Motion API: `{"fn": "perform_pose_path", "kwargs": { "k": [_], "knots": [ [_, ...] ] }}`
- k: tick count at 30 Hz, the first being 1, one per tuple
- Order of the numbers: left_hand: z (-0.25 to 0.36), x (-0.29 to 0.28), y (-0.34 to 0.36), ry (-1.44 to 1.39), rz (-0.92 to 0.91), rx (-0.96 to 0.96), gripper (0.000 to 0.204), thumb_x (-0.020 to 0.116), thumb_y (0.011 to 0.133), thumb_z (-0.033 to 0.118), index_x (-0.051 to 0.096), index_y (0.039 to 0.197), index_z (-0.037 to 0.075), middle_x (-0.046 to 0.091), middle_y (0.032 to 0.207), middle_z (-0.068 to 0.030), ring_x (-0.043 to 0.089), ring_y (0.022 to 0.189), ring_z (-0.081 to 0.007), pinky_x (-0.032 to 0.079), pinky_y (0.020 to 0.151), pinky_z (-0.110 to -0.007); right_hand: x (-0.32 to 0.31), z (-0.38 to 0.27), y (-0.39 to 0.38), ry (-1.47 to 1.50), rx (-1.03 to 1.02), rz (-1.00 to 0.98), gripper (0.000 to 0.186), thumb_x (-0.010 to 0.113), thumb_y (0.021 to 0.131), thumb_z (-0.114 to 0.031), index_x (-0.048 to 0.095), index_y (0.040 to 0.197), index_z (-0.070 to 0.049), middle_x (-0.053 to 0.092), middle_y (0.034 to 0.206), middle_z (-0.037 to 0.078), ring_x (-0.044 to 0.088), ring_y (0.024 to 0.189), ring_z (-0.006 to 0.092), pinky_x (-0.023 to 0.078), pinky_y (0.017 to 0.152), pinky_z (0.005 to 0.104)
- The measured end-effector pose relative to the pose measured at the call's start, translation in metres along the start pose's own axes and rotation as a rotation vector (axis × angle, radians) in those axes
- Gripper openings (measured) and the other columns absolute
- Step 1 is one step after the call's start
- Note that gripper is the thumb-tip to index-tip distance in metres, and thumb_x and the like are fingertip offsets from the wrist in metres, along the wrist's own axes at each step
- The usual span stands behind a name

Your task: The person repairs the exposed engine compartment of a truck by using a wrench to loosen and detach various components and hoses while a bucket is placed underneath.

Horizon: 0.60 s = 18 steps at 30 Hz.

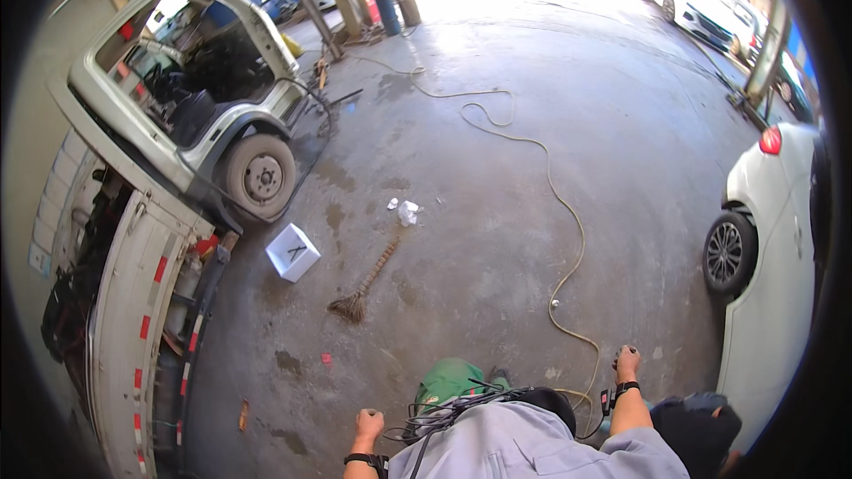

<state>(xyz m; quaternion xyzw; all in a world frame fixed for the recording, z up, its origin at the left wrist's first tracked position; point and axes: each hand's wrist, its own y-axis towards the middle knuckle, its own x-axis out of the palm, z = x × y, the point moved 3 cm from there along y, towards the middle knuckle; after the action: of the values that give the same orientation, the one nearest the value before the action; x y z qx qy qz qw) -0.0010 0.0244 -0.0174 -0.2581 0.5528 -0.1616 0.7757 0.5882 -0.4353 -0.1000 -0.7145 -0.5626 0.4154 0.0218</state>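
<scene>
My left hand (369, 423) is curled closed low in the view, left of my grey top and green trousers. My right hand (626, 361) is also closed, raised slightly to the right near a yellowish hose (577, 333) on the floor. Whether either hand holds anything is hidden. Ahead on the stained concrete lie a straw broom (377, 270), crumpled white scraps (407, 213) and a white open box (302, 262) with dark items inside. A small red scrap (327, 359) lies nearer my left hand.
A white truck (177, 226) with its side window and cargo bed stands along the left. A white car (763, 266) is close on the right. Posts, a blue drum (387, 9) and more parked cars (697, 13) are farther back. The hose snakes across the floor.
</scene>
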Motion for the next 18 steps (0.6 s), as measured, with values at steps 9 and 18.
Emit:
{"fn": "perform_pose_path", "kwargs": {
  "k": [9, 18],
  "knots": [
    [0.021, 0.051, 0.155, 0.048, -0.478, -0.267, 0.043, 0.06, 0.078, 0.029, 0.071, 0.107, -0.001, 0.073, 0.093, -0.0211, 0.071, 0.09, -0.0318, 0.054, 0.081, -0.044, 0.182, -0.191, 0.003, 0.214, 0.002, -0.224, 0.04, 0.048, 0.098, -0.043, 0.059, 0.082, -0.008, 0.057, 0.065, 0.003, 0.049, 0.046, 0.0157, 0.04, 0.04, 0.0309],
    [0.272, -0.091, 0.316, 0.071, -0.314, -0.277, 0.046, 0.058, 0.079, 0.027, 0.069, 0.107, -0.007, 0.066, 0.114, -0.0302, 0.063, 0.115, -0.0404, 0.05, 0.095, -0.044, 0.196, -0.144, 0.046, 0.332, 0.441, 0.056, 0.023, 0.045, 0.084, -0.033, 0.05, 0.079, -0.011, 0.049, 0.059, 0.005, 0.044, 0.045, 0.019, 0.035, 0.043, 0.0336]
  ]
}}
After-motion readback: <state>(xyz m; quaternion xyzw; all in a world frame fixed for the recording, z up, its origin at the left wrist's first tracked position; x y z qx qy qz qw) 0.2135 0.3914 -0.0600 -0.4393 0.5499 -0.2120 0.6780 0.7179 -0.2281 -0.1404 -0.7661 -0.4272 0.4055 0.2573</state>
